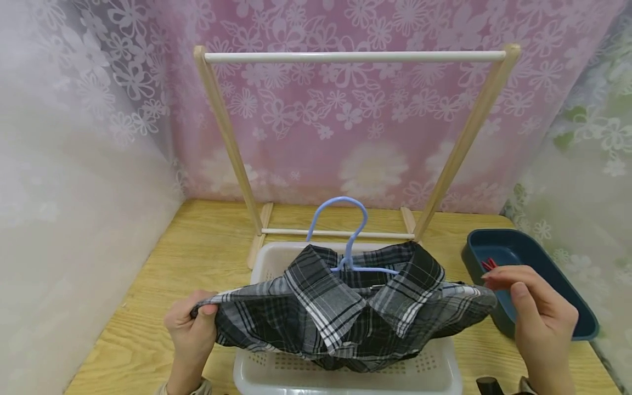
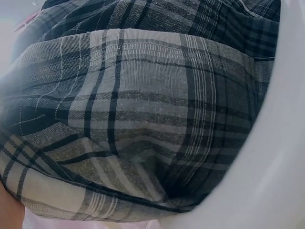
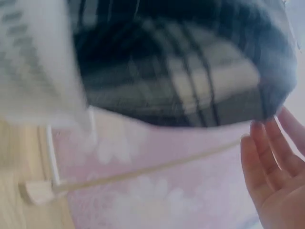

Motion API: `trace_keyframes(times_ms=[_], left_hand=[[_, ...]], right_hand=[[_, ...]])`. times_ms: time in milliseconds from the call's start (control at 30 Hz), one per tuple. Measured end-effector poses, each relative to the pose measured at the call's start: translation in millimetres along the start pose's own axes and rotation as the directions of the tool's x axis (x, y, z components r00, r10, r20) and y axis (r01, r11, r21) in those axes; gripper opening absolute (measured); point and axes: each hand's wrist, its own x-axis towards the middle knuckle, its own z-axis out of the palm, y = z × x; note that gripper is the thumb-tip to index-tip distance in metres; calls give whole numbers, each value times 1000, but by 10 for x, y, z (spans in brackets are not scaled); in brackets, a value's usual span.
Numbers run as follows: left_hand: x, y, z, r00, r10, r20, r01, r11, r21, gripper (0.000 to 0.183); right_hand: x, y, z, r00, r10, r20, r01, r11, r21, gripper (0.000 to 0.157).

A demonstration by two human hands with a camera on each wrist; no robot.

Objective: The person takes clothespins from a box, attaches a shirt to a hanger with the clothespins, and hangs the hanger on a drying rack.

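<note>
A grey, black and white plaid shirt point(image 1: 326, 312) with a collar is spread above a white basket point(image 1: 276, 378). Inside its collar sits a light blue hanger point(image 1: 351, 247), hook up; the hanger's arms run out of sight within the cloth. My left hand point(image 1: 192, 323) pinches the left sleeve's end between thumb and fingers. At the other sleeve's end is my right hand point(image 1: 540, 312), thumb apart. In the right wrist view its fingers point(image 3: 267, 152) are fairly straight, at the cloth's edge. Plaid cloth point(image 2: 147, 95) fills most of the left wrist view.
Behind the basket stands a wooden rack with a white top bar point(image 1: 355, 57). A dark blue tray point(image 1: 513, 249) on the right holds small red items point(image 1: 489, 264). Floral curtains point(image 1: 345, 120) enclose the wooden table point(image 1: 197, 247). A dark object point(image 1: 489, 385) shows at the bottom edge.
</note>
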Motion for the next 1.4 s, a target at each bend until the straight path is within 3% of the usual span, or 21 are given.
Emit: trace_keyframes(times_ms=[233,367,533,600,700,767,933,1067,1167,1400], left_hand=[[-6,6,2,1000,-1,-14,1,1000,-5,43],[-5,11,9,1000,-3,-27,3,1000,5,43],[1,19,21,999,7,-33,-8,1000,-29,41],[3,22,29,999,10,-34,-11,999,-35,41],[11,29,41,999,11,-33,-12,999,-32,41],[18,37,47,1000,9,-29,-10,999,-32,42],[35,62,62,1000,-2,-29,1,999,-47,43],[44,82,72,999,-4,-34,2,998,-58,42],[52,91,78,999,1,-36,-3,998,-55,42],[50,86,73,999,-4,-46,2,999,-48,42]], right_hand=[[22,125,-346,987,110,-114,-132,971,-201,21],[35,174,-497,972,157,-177,-188,966,-175,24],[49,240,-676,972,160,-170,-173,983,-62,24],[46,251,-740,966,179,-188,-199,975,-98,24],[20,255,-820,941,234,-244,-284,939,-194,26],[4,259,-864,912,279,-299,-361,893,-269,28],[-14,319,-966,858,338,-387,-474,812,-342,29],[-13,388,-1049,828,372,-419,-524,780,-342,28],[-10,441,-1135,825,398,-402,-542,758,-362,27],[10,544,-1295,842,455,-290,-540,716,-443,23]])
